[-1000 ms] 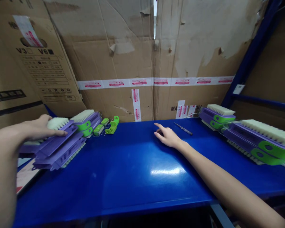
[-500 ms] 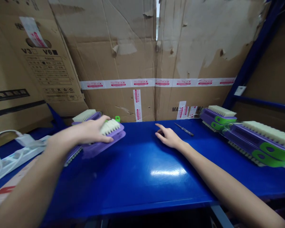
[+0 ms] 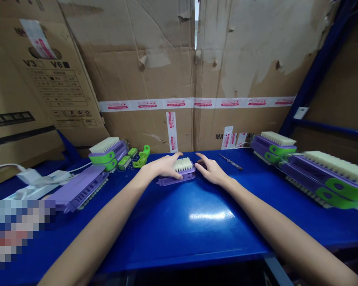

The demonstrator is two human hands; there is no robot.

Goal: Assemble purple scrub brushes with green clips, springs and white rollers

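My left hand (image 3: 166,166) is closed around a purple brush (image 3: 184,177) with pale bristles facing up, at the middle of the blue table. The palm covers the brush's left part. Just right of it, my right hand (image 3: 211,170) has its thumb and index finger apart with nothing between them, close to the brush's end. A thin screwdriver (image 3: 231,162) lies beyond the right hand. To the left rests another purple brush half (image 3: 80,186), bristles down. Behind it stands a purple brush pair with green ends (image 3: 107,153).
Small green parts (image 3: 141,157) and green-framed pieces (image 3: 127,159) lie at the back left. More purple-green brush pairs (image 3: 328,176) sit at the right. A white power strip (image 3: 30,188) with cables is at the left. Cardboard (image 3: 137,79) walls the back; a blue post (image 3: 313,67) rises at right.
My left hand has lifted the upper purple brush off the left pile and carried it right to the table's middle, beside my right hand. The right hand has stayed nearly still.
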